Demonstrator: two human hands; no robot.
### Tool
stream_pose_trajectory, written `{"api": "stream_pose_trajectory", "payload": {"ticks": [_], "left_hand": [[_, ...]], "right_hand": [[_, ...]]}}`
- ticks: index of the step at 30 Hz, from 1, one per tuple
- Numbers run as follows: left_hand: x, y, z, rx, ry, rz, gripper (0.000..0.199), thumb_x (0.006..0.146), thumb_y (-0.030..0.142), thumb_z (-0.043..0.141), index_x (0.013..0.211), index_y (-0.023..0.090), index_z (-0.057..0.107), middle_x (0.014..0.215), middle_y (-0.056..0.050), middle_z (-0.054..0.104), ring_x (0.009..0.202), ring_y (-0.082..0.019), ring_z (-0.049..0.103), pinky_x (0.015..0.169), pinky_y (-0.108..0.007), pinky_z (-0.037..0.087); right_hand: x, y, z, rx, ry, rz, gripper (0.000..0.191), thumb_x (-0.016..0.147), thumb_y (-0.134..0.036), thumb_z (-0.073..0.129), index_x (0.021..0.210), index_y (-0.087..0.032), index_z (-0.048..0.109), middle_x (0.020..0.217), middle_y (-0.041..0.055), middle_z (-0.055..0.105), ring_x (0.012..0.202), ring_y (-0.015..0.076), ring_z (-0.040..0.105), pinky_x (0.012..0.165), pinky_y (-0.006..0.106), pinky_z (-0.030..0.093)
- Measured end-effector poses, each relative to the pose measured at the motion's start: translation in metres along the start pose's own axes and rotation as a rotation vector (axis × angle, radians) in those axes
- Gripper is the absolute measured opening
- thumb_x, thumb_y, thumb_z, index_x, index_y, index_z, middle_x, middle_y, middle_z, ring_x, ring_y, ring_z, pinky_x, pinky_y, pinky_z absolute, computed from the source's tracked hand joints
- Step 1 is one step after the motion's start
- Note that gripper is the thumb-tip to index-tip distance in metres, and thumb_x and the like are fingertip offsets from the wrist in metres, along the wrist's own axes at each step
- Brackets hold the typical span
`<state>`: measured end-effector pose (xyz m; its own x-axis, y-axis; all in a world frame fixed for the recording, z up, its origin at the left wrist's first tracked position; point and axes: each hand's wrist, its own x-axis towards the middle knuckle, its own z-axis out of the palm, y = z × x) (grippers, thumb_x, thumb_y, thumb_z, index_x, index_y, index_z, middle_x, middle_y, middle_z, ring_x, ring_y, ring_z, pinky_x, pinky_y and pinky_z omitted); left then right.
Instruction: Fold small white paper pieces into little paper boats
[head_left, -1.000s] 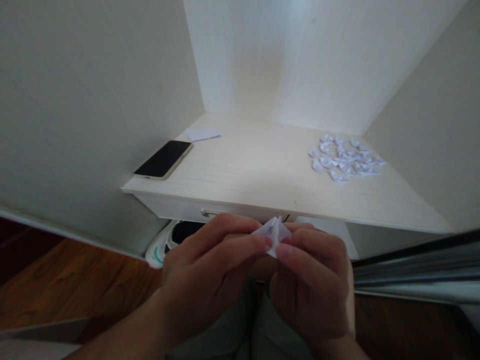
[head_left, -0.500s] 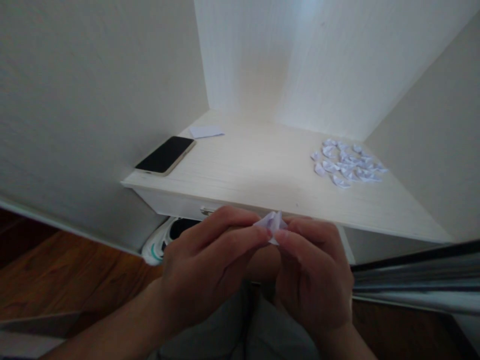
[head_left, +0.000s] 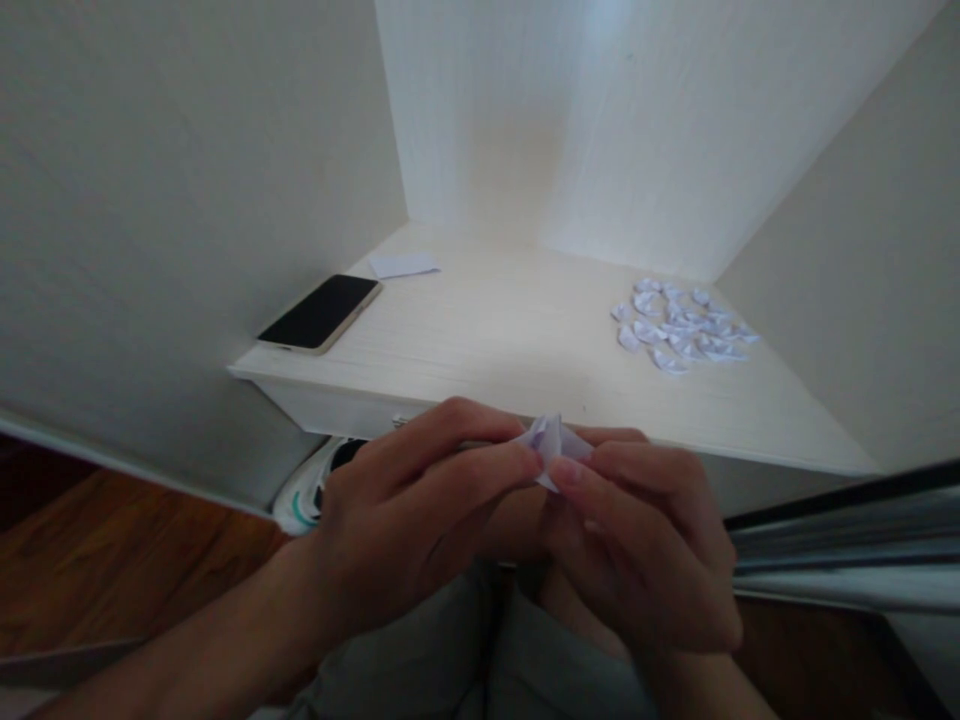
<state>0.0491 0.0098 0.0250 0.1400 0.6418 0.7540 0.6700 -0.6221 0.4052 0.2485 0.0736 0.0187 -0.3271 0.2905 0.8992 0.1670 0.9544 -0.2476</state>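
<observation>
A small folded piece of white paper (head_left: pixel 551 440) is held between my two hands, just in front of the shelf's front edge. My left hand (head_left: pixel 420 490) pinches its left side between thumb and forefinger. From the right, my right hand (head_left: pixel 645 530) grips it, the thumb pressed on its near face. One fold of the paper stands up in a point; its lower part is hidden behind my fingers. Several small folded white paper pieces (head_left: pixel 679 325) lie in a loose cluster at the right of the shelf.
A phone (head_left: pixel 322 312) lies dark-screened on the left of the white shelf (head_left: pixel 480 330). Behind it is a flat white paper strip (head_left: pixel 405 265). Panels enclose the shelf at the back and both sides. Below, a white shoe (head_left: pixel 307 490) stands near the wooden floor (head_left: pixel 150 560).
My right hand has turned and moved slightly right, its wrist swinging outward. The paper remains pinched between both hands. The whole view has shifted a little.
</observation>
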Motion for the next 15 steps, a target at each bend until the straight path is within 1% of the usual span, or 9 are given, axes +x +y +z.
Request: {"api": "stream_pose_trajectory", "payload": {"ticks": [1, 3, 5, 7, 11, 15], "left_hand": [[0.001, 0.001, -0.001, 0.01, -0.007, 0.017, 0.029, 0.101, 0.014, 0.065, 0.122, 0.033, 0.071, 0.12, -0.005, 0.079, 0.096, -0.022, 0.08, 0.075, -0.037, 0.071], [0.005, 0.005, -0.003, 0.042, -0.003, 0.058, 0.024, 0.101, 0.016, 0.067, 0.12, 0.029, 0.071, 0.117, -0.006, 0.079, 0.093, -0.02, 0.08, 0.072, -0.034, 0.07], [0.008, 0.008, -0.006, 0.083, -0.004, 0.092, 0.018, 0.102, 0.018, 0.068, 0.119, 0.027, 0.07, 0.114, -0.007, 0.079, 0.091, -0.019, 0.08, 0.071, -0.031, 0.07], [0.011, 0.011, -0.008, 0.104, -0.014, 0.106, 0.019, 0.104, 0.018, 0.066, 0.119, 0.028, 0.069, 0.113, -0.006, 0.079, 0.091, -0.018, 0.08, 0.072, -0.031, 0.07], [0.013, 0.015, -0.011, 0.088, -0.026, 0.095, 0.023, 0.106, 0.016, 0.06, 0.119, 0.033, 0.069, 0.111, -0.003, 0.08, 0.088, -0.018, 0.08, 0.071, -0.032, 0.071], [0.01, 0.013, -0.012, 0.095, -0.022, 0.118, 0.025, 0.104, 0.013, 0.059, 0.116, 0.032, 0.07, 0.108, -0.003, 0.081, 0.084, -0.018, 0.08, 0.068, -0.033, 0.069]], "right_hand": [[0.002, 0.001, -0.003, -0.021, 0.048, -0.006, 0.038, 0.089, 0.001, 0.076, 0.115, -0.027, 0.078, 0.093, 0.0022, 0.072, 0.087, 0.0229, 0.074, 0.062, 0.033, 0.069], [0.007, 0.002, -0.006, 0.01, 0.055, -0.014, 0.026, 0.091, -0.004, 0.077, 0.107, -0.025, 0.079, 0.095, 0.0026, 0.073, 0.087, 0.0215, 0.075, 0.063, 0.031, 0.069], [0.011, 0.0, -0.009, 0.071, 0.021, -0.013, 0.025, 0.091, -0.003, 0.077, 0.105, -0.023, 0.079, 0.093, 0.0019, 0.074, 0.083, 0.0186, 0.075, 0.062, 0.027, 0.068], [0.012, -0.002, -0.01, 0.087, 0.015, -0.007, 0.026, 0.089, -0.002, 0.079, 0.106, -0.022, 0.08, 0.093, 0.0018, 0.075, 0.082, 0.0178, 0.076, 0.062, 0.025, 0.066], [0.013, -0.003, -0.013, 0.037, 0.009, -0.035, 0.023, 0.089, -0.006, 0.08, 0.107, -0.021, 0.079, 0.095, 0.0024, 0.076, 0.083, 0.019, 0.077, 0.062, 0.025, 0.066], [0.015, -0.004, -0.015, 0.027, -0.032, -0.047, 0.015, 0.091, -0.012, 0.077, 0.104, -0.021, 0.08, 0.093, 0.0028, 0.076, 0.078, 0.0185, 0.077, 0.059, 0.027, 0.066]]}}
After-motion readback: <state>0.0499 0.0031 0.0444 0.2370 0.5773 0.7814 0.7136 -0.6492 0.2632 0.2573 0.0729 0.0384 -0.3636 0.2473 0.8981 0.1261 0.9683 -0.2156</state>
